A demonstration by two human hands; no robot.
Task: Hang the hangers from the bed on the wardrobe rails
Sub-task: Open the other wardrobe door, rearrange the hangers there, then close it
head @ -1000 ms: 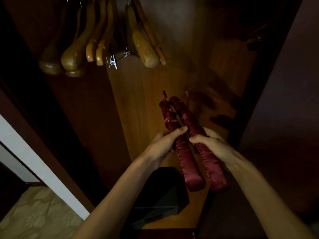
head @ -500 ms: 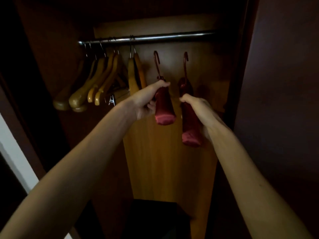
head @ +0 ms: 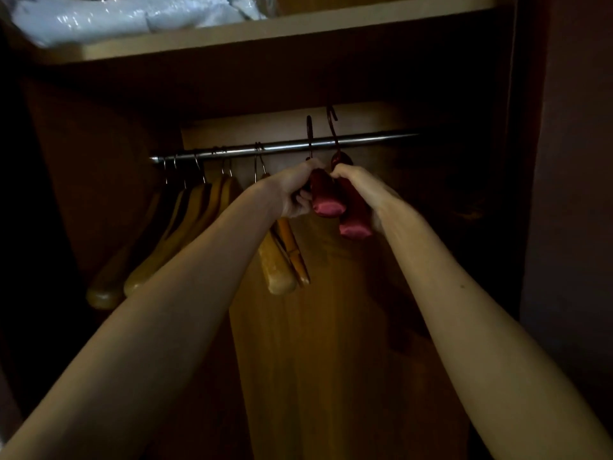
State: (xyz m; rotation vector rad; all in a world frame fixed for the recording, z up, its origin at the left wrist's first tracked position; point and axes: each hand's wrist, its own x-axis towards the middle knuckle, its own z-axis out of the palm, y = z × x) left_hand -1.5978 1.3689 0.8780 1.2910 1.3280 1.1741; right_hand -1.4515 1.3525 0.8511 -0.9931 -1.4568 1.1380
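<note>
Two padded dark-red satin hangers are raised to the metal wardrobe rail [head: 365, 141]. My left hand [head: 292, 190] grips the left red hanger [head: 325, 200], and its hook rises across the rail. My right hand [head: 361, 187] grips the right red hanger [head: 355, 224], whose hook tip stands above the rail. Whether either hook rests on the rail I cannot tell. Both hands are close together, just below the rail.
Several wooden hangers [head: 199, 234] hang on the rail's left part, one pair [head: 282, 270] just beside my left wrist. A shelf [head: 265, 31] above holds plastic-wrapped bedding [head: 132, 14]. The rail's right stretch is bare. Dark wardrobe walls close in on both sides.
Both hands have lifted the red hangers from waist height up to the rail. The hooks, below the rail half a second ago, now reach across and above it.
</note>
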